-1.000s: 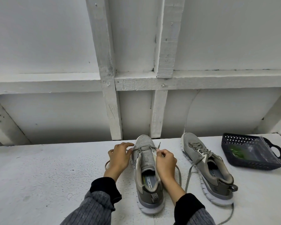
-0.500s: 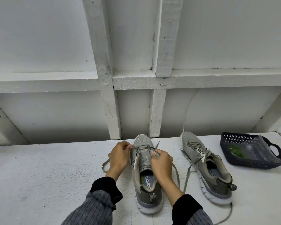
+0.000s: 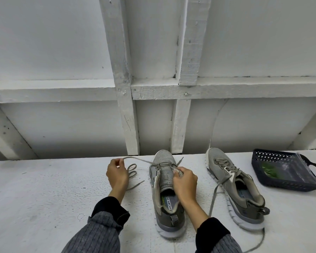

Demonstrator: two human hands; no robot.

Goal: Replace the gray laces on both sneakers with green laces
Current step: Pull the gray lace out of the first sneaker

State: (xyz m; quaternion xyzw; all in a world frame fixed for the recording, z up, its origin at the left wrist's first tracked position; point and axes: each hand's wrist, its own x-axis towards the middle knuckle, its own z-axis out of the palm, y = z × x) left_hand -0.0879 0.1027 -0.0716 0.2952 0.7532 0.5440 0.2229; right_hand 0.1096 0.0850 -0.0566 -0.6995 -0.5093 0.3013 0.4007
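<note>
Two grey sneakers stand on a white table, toes pointing away. The near sneaker (image 3: 167,190) is in front of me. My left hand (image 3: 117,173) pinches its gray lace (image 3: 140,160) and holds it out to the left, with loose coils lying beside the hand. My right hand (image 3: 184,179) grips the sneaker's upper edge and the lace at the right eyelets. The second sneaker (image 3: 233,187) sits to the right, its gray lace loosened and trailing over the table. Green laces (image 3: 268,170) lie in a clear bag inside the basket.
A dark blue plastic basket (image 3: 279,183) with handles sits at the far right of the table (image 3: 44,194). A white wooden wall with beams rises right behind the sneakers.
My left hand has moved left, away from the sneaker, drawing the gray lace out of the eyelets. My right hand stays at the sneaker's right side.
</note>
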